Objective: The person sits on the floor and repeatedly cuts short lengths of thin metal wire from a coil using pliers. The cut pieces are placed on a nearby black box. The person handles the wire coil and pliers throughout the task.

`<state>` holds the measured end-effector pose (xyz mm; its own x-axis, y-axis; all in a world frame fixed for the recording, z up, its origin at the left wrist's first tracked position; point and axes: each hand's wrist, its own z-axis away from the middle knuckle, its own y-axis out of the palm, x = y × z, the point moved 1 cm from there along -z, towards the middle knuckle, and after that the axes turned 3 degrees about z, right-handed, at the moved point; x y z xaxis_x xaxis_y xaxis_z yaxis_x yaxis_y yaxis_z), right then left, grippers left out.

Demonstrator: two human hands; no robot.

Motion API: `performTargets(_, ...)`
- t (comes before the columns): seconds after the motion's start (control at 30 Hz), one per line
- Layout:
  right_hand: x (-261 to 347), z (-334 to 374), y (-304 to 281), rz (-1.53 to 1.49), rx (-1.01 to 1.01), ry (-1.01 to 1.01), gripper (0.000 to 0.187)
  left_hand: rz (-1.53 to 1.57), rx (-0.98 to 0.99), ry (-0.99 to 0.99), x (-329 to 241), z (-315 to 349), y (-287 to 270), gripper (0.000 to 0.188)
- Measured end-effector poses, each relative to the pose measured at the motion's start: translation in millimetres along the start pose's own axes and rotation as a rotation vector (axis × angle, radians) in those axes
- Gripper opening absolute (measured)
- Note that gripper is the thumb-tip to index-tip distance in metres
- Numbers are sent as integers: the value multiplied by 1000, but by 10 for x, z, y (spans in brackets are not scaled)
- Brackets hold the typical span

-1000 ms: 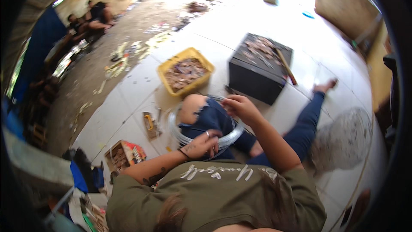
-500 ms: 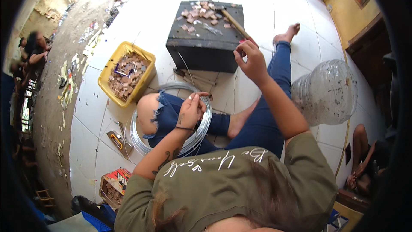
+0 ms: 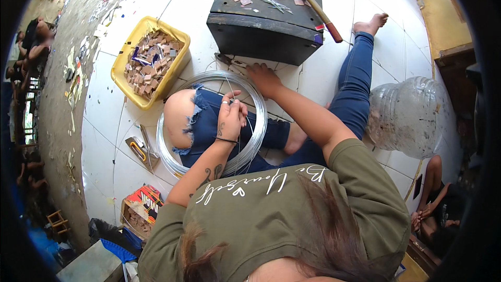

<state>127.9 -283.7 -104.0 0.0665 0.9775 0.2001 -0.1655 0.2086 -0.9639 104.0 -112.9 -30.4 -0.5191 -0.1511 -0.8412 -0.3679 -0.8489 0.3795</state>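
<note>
I sit on a white tiled floor with a coil of silver wire (image 3: 209,75) looped around my bent knee. My left hand (image 3: 231,116) rests on that knee and pinches a thin strand of the wire between its fingertips. My right hand (image 3: 264,79) lies low at the far edge of the coil, fingers spread, just in front of a black box (image 3: 261,39). A small pair of cutters (image 3: 225,59) lies on the floor a little beyond its fingertips.
The black box carries small brown tiles and a hammer (image 3: 314,4). A yellow tray (image 3: 121,79) of brown pieces stands at the left, a hand tool (image 3: 139,149) and a small carton (image 3: 140,207) nearer me. A big clear plastic bottle (image 3: 408,117) lies at the right. Other people sit at the left edge and lower right.
My right hand has dropped from up by the box's right side down to the floor at the coil's far edge. My left hand stays on the knee with the wire.
</note>
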Motion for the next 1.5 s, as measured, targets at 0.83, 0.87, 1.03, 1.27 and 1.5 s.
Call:
performTargets(0.83,-283,1979,-799,-1810,226,383,43,-200,446,-278,-57,48,425,30)
performTargets(0.87,-306,1975,-783,-1777,239,410,43,-192,448,-284,-57,52,429,30)
performTargets(1.03,-382,1986,-794,-1640,321,358,55,-185,447,-283,-34,46,432,29)
performTargets(1.27,-391,1930,-868,-1483,337,353,57,-239,460,-281,-14,49,447,28)
performTargets(1.5,-404,1921,-908,-1417,395,366,51,-235,427,-273,-21,52,439,27)
